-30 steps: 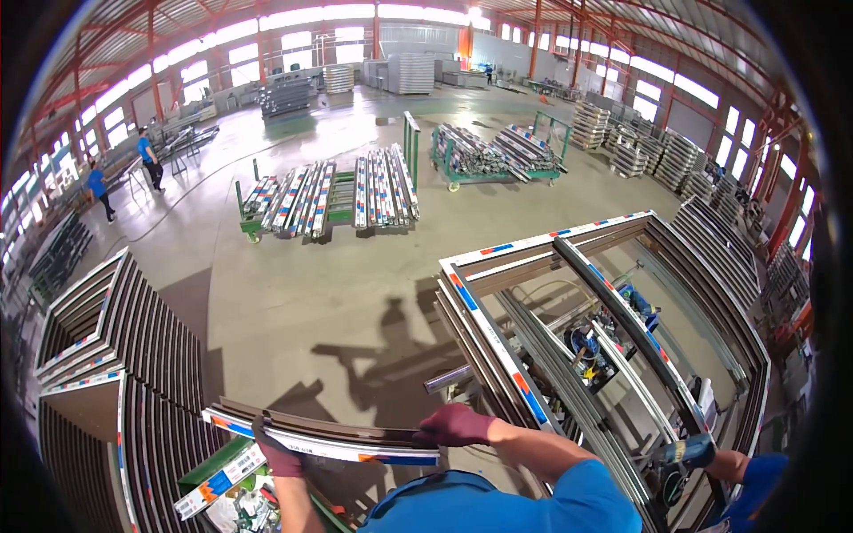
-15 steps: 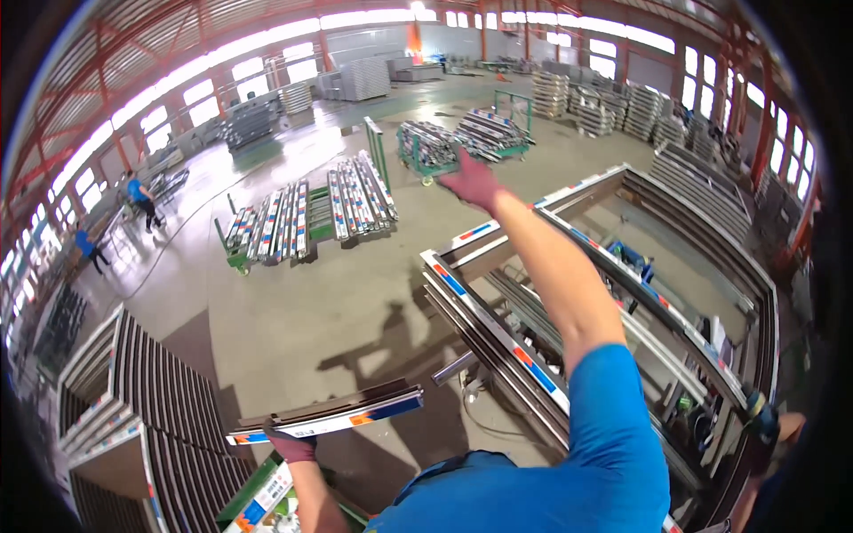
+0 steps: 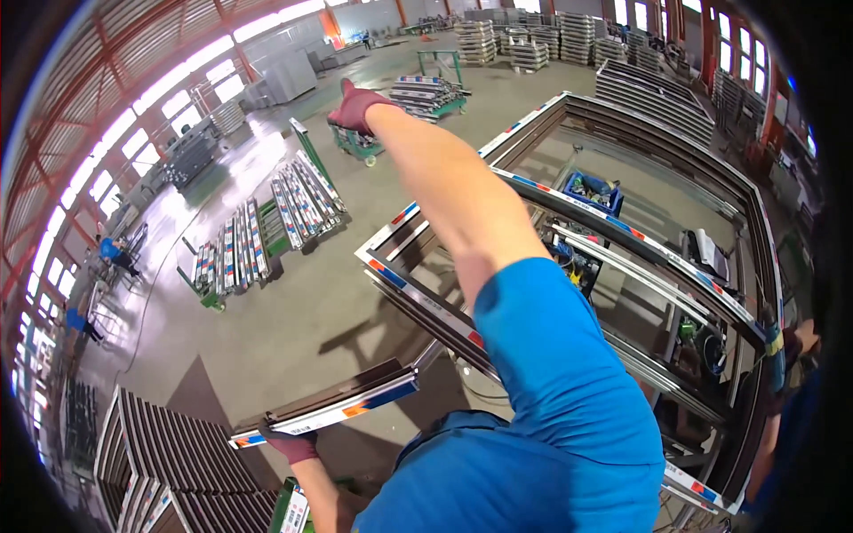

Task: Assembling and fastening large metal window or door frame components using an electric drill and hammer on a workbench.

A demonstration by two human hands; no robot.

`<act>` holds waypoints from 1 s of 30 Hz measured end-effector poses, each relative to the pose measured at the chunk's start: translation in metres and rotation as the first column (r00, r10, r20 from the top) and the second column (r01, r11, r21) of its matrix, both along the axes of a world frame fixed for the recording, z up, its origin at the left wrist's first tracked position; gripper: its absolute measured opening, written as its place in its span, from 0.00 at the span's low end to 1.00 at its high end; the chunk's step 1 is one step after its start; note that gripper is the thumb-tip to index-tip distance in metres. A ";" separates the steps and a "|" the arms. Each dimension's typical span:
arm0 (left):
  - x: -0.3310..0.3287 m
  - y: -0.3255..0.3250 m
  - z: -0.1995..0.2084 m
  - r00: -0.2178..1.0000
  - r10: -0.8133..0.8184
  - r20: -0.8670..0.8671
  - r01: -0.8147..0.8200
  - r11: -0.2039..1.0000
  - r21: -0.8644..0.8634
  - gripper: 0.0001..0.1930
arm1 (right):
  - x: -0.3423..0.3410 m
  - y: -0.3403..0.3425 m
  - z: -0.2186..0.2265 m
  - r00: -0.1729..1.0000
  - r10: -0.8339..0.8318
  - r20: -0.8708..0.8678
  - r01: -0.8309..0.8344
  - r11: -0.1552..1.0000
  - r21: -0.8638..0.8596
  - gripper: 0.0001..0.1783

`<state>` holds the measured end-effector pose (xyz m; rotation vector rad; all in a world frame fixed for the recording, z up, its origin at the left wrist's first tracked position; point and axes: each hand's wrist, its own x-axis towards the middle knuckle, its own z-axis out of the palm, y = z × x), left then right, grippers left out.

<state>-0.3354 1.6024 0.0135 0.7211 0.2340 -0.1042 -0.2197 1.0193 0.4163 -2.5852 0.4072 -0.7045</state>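
My left hand (image 3: 289,441), in a dark red glove, grips a length of window-frame profile (image 3: 333,413) near its left end. This profile is white and dark brown, with blue and orange film along its side. My right arm reaches far forward over the floor, and its gloved right hand (image 3: 360,108) holds nothing. One finger sticks out from that hand, while the others are hard to make out. Below my right arm lies a large assembled frame (image 3: 426,306) of similar profiles, stacked in layers.
A stack of dark frames (image 3: 182,435) stands at lower left. Green carts (image 3: 275,235) loaded with profiles are ahead. A blue bin (image 3: 593,194) shows inside the large frame. At right, another person's hand (image 3: 804,338) is at the frame. Two people in blue work far left.
My view has turned to the right and tilted, so the carts sit further left. My right arm stays outstretched, and my left hand keeps hold of the profile.
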 end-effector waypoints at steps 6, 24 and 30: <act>0.027 -0.092 0.046 0.993 -0.114 -0.018 0.113 0.993 -0.015 0.38 | -0.106 -0.023 -0.045 0.926 0.361 -0.112 -0.353 0.932 0.084 0.38; 0.110 -0.475 0.065 0.736 -0.666 -0.124 0.677 0.730 0.097 0.25 | -0.399 0.020 -0.304 0.903 -0.404 0.149 0.304 0.843 0.444 0.23; 0.147 -0.561 -0.024 0.737 -0.661 0.141 0.631 0.748 0.206 0.22 | -0.409 0.027 -0.328 0.742 -0.655 0.141 0.654 0.754 0.060 0.16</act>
